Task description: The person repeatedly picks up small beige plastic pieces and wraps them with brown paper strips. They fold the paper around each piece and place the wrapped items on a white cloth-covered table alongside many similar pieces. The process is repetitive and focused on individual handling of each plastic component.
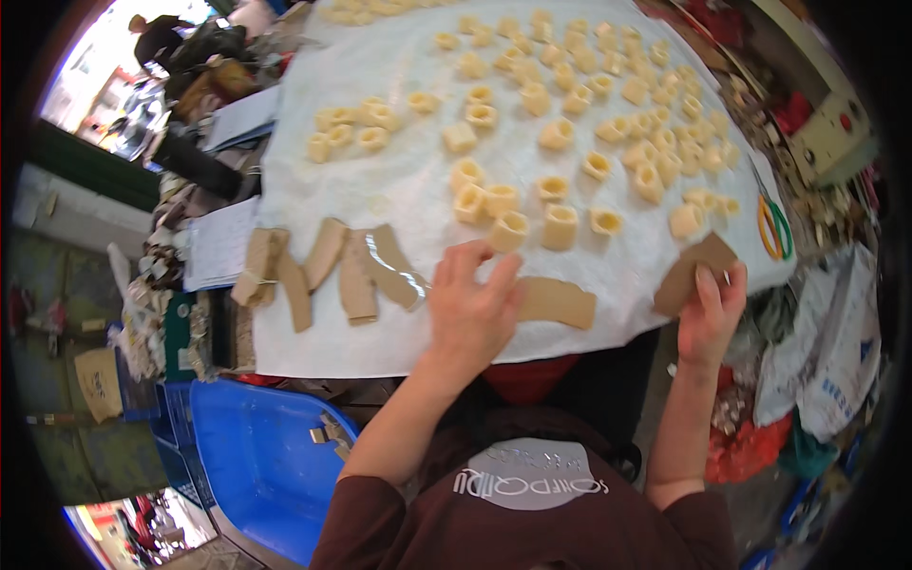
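white cloth (313, 204) underlies the right grip (711, 318), which pinches a brown piece (686, 274) jutting leftward; left grip's (472, 309) hold unclear.

"What's in the right grip (708, 318)?"
"A flat brown piece (692, 271), held tilted near the worktop's (408, 180) right front corner."
"And beside the left grip (470, 309)?"
"A tan strip (560, 302), gently curved, lying near the front edge. Its left end is hidden."
"The pale yellow ring (508, 231)?"
"Hollow, opening upward, just beyond those fingertips. Whether they touch, I can't tell."
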`<state>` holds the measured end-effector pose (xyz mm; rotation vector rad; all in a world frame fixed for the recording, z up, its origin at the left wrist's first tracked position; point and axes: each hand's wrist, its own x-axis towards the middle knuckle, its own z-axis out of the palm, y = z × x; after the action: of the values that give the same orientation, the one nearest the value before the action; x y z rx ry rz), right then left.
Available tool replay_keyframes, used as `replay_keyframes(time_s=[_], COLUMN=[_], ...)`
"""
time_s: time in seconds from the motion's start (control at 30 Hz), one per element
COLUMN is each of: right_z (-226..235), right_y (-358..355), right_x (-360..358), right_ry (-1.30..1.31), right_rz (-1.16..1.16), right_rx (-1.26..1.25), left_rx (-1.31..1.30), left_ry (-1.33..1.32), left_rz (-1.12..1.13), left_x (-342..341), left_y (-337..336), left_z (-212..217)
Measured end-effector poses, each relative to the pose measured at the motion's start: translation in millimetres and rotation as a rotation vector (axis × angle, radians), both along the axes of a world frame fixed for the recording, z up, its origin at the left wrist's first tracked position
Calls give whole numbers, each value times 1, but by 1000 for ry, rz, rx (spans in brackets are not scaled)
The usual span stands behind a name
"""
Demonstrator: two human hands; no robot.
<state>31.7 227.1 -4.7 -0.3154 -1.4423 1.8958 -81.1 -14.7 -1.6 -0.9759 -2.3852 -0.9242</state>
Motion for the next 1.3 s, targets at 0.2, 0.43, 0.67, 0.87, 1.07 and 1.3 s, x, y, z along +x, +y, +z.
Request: replay_keyframes(time_s=[0.2, 0.43, 0.67, 0.87, 1.07, 1.3], right_z=[-2, -1, 1, 5, 24, 54], right_y=[-26, -28, -26, -30, -42, -59], right_x=[1, 2, 2, 4, 5, -1], right_ry=[-55, -92, -81, -107, 34, -212], right_rz=[39, 46, 55, 56, 164, 406], right_rx=[22, 38, 36, 100, 360, 751], left_rx=[-105, -14, 98, 370, 850, 1264], left_ry=[11, 56, -126, -588, -853, -1492], left_rz=[148, 170, 63, -67, -237, -589], left_x=[-29, -26, -28, -29, -21, 15], left_y=[34, 31, 17, 2, -13, -33], left_z=[-4, -16, -14, -13, -22, 18])
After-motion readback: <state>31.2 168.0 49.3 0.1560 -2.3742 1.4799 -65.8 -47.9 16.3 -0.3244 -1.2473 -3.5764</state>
